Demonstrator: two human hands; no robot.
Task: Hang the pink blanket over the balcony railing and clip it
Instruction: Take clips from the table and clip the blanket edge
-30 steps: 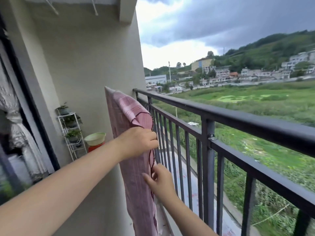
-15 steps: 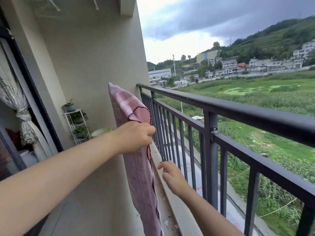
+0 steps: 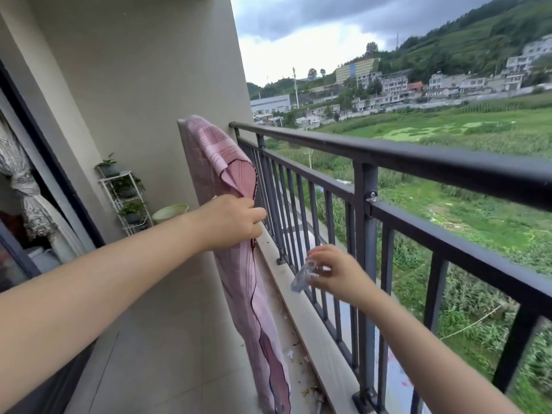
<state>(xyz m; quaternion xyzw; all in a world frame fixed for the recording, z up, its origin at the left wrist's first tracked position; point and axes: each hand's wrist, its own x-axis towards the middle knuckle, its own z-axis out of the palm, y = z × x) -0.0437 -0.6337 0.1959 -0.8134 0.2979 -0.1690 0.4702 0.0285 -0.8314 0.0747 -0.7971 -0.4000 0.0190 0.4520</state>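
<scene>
The pink blanket (image 3: 215, 147) hangs in a long fold to the balcony floor, just inside the black railing (image 3: 418, 158); what carries its top I cannot tell. My left hand (image 3: 236, 219) is closed on the blanket's dark-trimmed edge at mid height. Lower and to the right, close to the railing bars, my right hand (image 3: 337, 273) pinches a small clear clip (image 3: 301, 277). The clip is apart from the blanket and touches no rail.
A white plant shelf (image 3: 125, 198) and a green basin (image 3: 170, 212) stand at the balcony's far end by the wall. A dark sliding door with a curtain (image 3: 27, 186) runs along the left. A concrete curb (image 3: 313, 333) with debris lies under the railing.
My right hand left the blanket's lower edge, moved right toward the railing bars, and now holds a clip. My left hand keeps its grip on the blanket.
</scene>
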